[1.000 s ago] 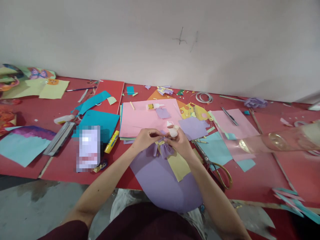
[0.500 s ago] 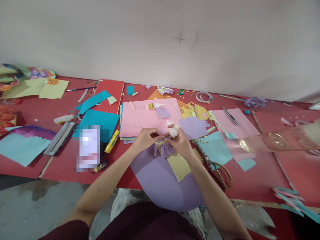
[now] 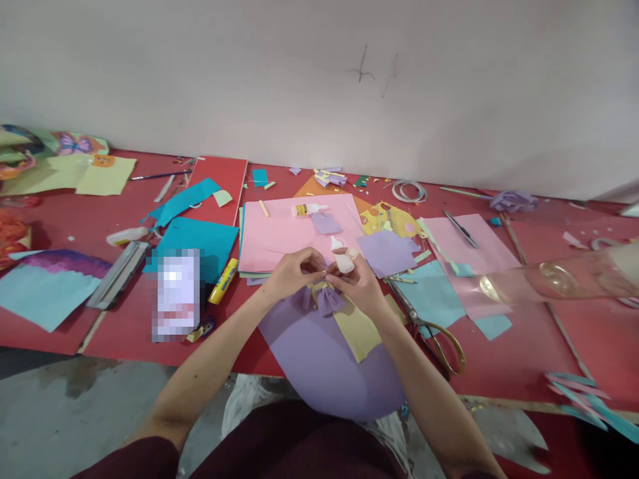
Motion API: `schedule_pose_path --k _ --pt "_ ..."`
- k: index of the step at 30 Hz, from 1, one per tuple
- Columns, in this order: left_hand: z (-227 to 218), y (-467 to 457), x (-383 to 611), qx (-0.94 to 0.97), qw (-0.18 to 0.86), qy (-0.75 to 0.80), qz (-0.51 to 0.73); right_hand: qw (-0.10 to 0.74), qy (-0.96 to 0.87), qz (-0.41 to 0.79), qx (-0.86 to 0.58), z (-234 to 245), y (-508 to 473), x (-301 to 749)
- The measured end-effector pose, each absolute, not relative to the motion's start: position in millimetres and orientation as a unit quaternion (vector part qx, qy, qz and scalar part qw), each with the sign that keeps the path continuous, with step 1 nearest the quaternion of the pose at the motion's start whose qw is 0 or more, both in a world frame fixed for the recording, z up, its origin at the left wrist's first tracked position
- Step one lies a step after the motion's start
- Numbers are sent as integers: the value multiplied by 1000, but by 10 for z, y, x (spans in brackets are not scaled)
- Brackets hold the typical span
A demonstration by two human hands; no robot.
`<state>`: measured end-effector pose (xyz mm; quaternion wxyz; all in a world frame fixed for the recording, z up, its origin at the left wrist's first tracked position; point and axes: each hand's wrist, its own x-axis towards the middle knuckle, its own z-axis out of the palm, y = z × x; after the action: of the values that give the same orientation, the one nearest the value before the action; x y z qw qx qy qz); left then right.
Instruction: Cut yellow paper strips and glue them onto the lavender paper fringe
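Observation:
My left hand (image 3: 302,271) is closed, its thumb and forefinger pinched at a tiny pale piece I cannot make out. Meeting it fingertip to fingertip, my right hand (image 3: 357,283) is also closed, with a small white glue bottle (image 3: 344,262) tucked in its fingers. Right below the fingertips is pleated purple paper (image 3: 329,303), beside a pale yellow strip (image 3: 357,332). Both rest on a large rounded purple sheet (image 3: 329,372) that overhangs the table's front edge. Beyond my hands lies a stack of pink paper (image 3: 269,233) bearing a yellow-labelled glue bottle (image 3: 305,210).
Gold-handled scissors (image 3: 444,349) lie beside my right forearm. To the left are a glue stick (image 3: 223,281), a blurred-out phone (image 3: 176,296), teal paper (image 3: 214,239) and a grey stapler-like tool (image 3: 120,274). A clear tube (image 3: 539,283) juts in from the right. A wall (image 3: 299,86) stands behind.
My fingertips have shifted slightly, and the left fingers have lifted a little off the pleated purple paper, so more of it shows. The glue bottle stays in my right hand.

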<state>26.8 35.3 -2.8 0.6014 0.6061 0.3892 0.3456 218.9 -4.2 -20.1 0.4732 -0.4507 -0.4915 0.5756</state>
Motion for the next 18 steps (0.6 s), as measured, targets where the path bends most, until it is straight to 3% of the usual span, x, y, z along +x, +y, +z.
schedule_pose_path --k 11,18 --pt "-113 391 274 573 644 379 336 485 -475 588 -441 -194 -60 2155" --pt "-32 353 274 601 609 386 345 479 -466 593 -449 -187 -39 2179"
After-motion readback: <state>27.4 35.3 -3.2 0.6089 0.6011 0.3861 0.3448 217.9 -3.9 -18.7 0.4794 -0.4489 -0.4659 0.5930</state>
